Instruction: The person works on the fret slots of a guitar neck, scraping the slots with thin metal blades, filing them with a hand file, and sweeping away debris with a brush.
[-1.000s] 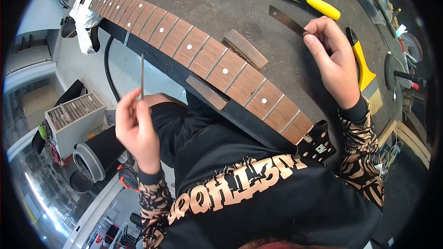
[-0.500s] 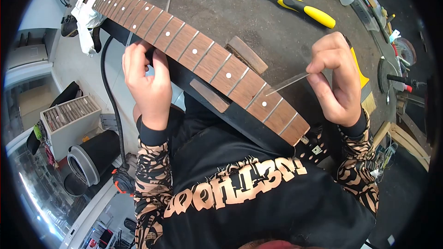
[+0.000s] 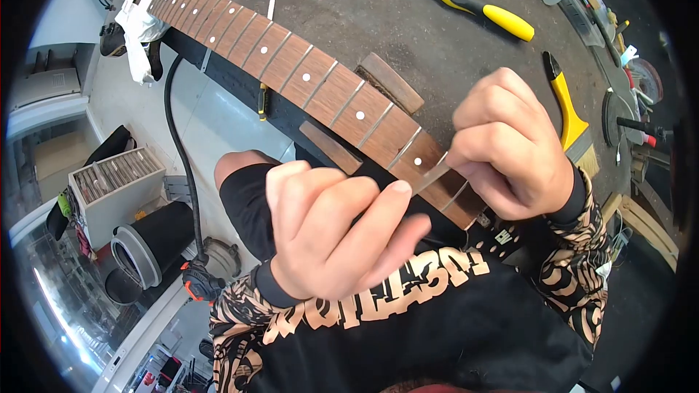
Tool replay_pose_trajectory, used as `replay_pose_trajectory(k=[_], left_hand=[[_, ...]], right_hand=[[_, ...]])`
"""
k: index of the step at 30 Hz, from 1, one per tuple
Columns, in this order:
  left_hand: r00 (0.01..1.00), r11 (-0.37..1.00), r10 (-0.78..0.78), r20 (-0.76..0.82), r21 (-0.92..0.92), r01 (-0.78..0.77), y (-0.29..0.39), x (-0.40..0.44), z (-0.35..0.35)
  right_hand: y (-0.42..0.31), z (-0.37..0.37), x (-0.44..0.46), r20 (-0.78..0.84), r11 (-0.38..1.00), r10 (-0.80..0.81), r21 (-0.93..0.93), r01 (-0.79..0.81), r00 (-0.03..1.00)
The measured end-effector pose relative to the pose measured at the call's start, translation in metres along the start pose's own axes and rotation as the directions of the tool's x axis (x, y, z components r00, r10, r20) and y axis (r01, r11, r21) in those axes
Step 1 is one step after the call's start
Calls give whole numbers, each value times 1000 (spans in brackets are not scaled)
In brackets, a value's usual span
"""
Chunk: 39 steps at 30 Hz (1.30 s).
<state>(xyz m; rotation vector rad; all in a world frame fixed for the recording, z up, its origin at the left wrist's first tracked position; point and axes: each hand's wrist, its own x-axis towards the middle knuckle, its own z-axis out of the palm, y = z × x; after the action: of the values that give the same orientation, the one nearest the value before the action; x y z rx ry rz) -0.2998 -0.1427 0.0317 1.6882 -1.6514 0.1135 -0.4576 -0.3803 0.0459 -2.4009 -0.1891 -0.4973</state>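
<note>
Thin flat strip [image 3: 432, 176] in right hand [image 3: 512, 147], wood-grained fretboard [image 3: 318, 94]

The dark, scuffed bench [image 3: 313, 11] carries a yellow-handled tool [image 3: 457, 0] at upper right of centre, a brush [image 3: 571, 110] at right, and a wooden block [image 3: 393, 81] near centre.

Thin strip [image 3: 432, 176] in right hand [image 3: 515, 144]

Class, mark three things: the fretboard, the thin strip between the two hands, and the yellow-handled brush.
Fretboard [image 3: 333, 94]: head view, on bare wood between two frets.
Thin strip [image 3: 432, 176]: head view, on its exposed middle.
Brush [image 3: 574, 121]: head view, on its yellow handle.
</note>
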Motion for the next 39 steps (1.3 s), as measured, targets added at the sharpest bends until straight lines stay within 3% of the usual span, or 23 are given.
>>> replay_pose_trajectory(k=[14,27,33,39], left_hand=[[982,986,-158,-106,-63,152,-3,0,21],[994,1000,-16,-107,-27,13,-6,-5,27],[988,987,-109,-107,-132,95,-5,-5,24],[987,993,-91,-134,-88,79,-7,-6,26]], right_hand=[[18,15,16,-47,1000,-30,-8,29,998],[18,21,9,-83,996,-60,-72,55,995],[17,23,12,-97,998,-35,-52,30,995],[20,27,14,-111,998,-38,-58,32,993]])
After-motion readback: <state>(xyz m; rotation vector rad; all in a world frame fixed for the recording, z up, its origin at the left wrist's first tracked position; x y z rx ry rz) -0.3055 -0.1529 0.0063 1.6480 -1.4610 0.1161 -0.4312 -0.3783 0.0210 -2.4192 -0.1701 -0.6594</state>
